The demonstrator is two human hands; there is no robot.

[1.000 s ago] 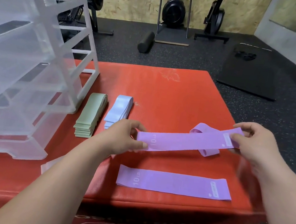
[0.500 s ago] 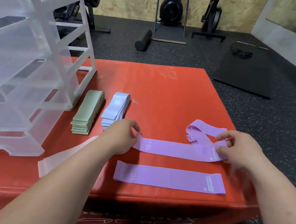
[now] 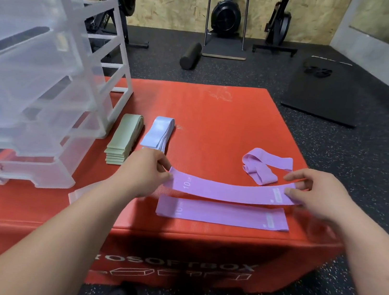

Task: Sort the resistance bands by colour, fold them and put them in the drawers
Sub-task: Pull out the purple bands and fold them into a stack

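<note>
The held purple band (image 3: 230, 190) is stretched left to right between both hands, sagging a little in the middle, just above the near part of the red box (image 3: 218, 115). The left hand (image 3: 144, 170) has its grip closed on the band's left end, thumb and fingers pinching it. The right hand (image 3: 317, 193) pinches the right end the same way, fingers on top. "10 LB" reads in white near the band's left end, and a pale label patch sits near its right end; the patch's text is too small to read.

Just nearer lies a second purple band (image 3: 223, 215), flat and parallel, close to the box's near edge, with the same "10" mark and patch. A third purple band (image 3: 261, 165) lies crumpled just beyond the held one, near the right edge.

To the left, a green stack (image 3: 125, 139) and a blue stack (image 3: 159, 133) of folded bands sit side by side, the green one beside the clear drawer unit (image 3: 35, 73) at the far left corner. A pale band (image 3: 80, 193) shows partly under the left forearm. The middle and far top of the box are bare red.

The box's near face reads "XOSOFTBOX". On the floor beyond it lie a black mat (image 3: 322, 95) and a roller (image 3: 191, 54).
</note>
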